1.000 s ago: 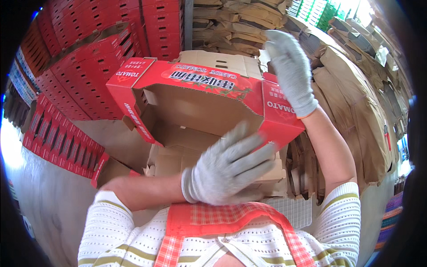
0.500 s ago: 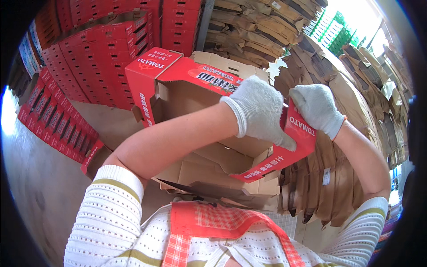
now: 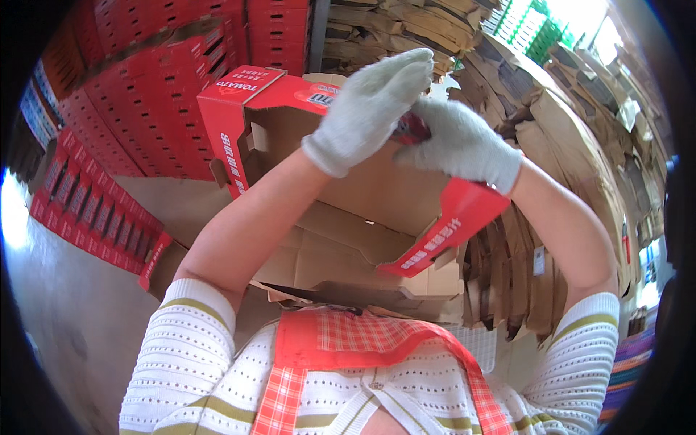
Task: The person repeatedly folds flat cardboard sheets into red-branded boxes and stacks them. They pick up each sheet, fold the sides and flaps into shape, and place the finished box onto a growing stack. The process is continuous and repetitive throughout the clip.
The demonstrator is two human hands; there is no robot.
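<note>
The red printed cardboard box (image 3: 391, 196) lies in front of the person, its hollow brown inside facing them, with both gloved hands at its far edge. The left hand (image 3: 370, 109) crosses the far panel of the box; its fingers are stretched out nearly straight and close together, but its thumb is hidden, so whether it grips the cardboard cannot be told. The right hand (image 3: 460, 141) covers the far right corner of the box, its fingers reaching leftward over the red panel; the fingertips are partly hidden, so whether they are clamped on it cannot be told either. The two hands are very close together there. On the person's side of the box is plain brown cardboard (image 3: 319, 254), and nearer still the person's red checked apron (image 3: 362, 341) over a white knitted top (image 3: 188, 362). Left of the box a row of red cartons (image 3: 94, 210) sits on the grey floor (image 3: 72, 304). Beyond the box to the left rises a tall stack of red boxes (image 3: 152, 101); straight beyond it are piled flat brown cardboard sheets (image 3: 406, 32). Right of the box stand more bundled brown sheets (image 3: 573, 159), and green crates (image 3: 533, 32) show far beyond it to the right.
</note>
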